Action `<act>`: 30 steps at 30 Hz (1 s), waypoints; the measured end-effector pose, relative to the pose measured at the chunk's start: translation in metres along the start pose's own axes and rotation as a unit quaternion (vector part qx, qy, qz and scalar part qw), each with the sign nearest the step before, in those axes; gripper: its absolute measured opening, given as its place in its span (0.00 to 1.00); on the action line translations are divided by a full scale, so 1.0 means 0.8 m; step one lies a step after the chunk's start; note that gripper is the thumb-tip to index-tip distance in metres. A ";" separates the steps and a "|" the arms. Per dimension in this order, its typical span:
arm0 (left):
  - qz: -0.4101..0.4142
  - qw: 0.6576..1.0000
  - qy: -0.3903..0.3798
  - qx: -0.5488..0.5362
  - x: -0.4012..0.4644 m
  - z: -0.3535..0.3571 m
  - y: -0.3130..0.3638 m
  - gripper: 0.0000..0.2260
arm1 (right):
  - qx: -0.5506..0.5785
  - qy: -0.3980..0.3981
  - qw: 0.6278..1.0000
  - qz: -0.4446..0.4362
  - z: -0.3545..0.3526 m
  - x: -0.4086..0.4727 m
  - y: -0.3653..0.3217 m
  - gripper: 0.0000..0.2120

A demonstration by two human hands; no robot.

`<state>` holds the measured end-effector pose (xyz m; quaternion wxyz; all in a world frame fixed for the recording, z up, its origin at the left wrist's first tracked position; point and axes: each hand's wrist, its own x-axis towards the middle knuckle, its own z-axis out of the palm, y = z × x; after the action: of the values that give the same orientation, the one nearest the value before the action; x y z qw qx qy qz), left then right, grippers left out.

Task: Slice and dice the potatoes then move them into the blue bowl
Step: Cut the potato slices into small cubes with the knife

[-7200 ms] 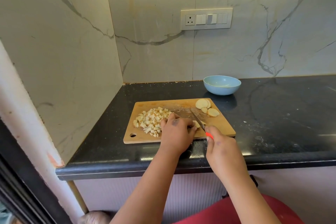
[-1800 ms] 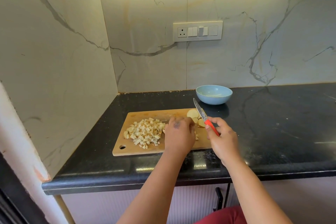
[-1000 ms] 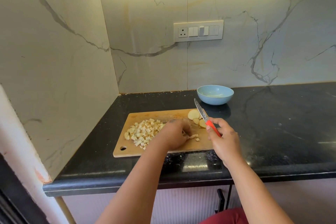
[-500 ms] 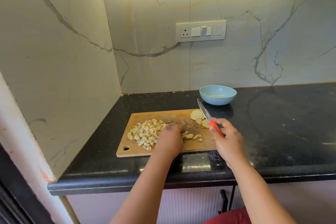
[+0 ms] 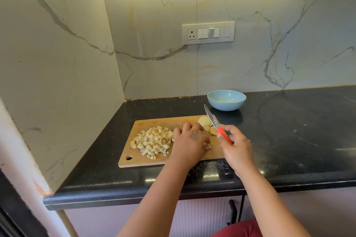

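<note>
Gripping one red-handled knife (image 5: 215, 123) blade-up, the right hand (image 5: 235, 147) hovers over the cutting board (image 5: 133, 148) at the table's (image 5: 289, 140) front edge. The left hand (image 5: 189, 141), fingers curled, rests beside the diced potato heap (image 5: 152, 141). Three potato slices (image 5: 204, 120) lie near the board's far right corner; one blue bowl (image 5: 226, 100) stands behind.

Black countertop (image 5: 289, 140) bears cutting board (image 5: 154, 121) and seemingly empty blue bowl (image 5: 226, 100).
</note>
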<state>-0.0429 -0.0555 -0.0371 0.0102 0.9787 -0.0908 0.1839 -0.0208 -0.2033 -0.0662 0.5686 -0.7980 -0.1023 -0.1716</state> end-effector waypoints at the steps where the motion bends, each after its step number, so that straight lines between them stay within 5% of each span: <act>1: 0.004 1.000 0.012 -0.004 -0.001 0.001 0.000 0.11 | 0.000 -0.002 1.000 0.000 0.000 0.000 0.000 0.09; 18: 0.039 0.997 0.013 -0.065 -0.013 -0.001 0.001 0.09 | -0.007 0.000 1.000 -0.002 -0.001 0.000 0.001 0.09; 30: 0.028 0.993 0.083 -0.080 -0.028 0.011 -0.024 0.07 | -0.008 0.007 1.000 -0.003 0.000 0.000 0.000 0.08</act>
<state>-0.0571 -0.0328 -0.0533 0.0904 0.9532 -0.1313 0.2568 -0.0210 -0.2032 -0.0662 0.5626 -0.8008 -0.0991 -0.1798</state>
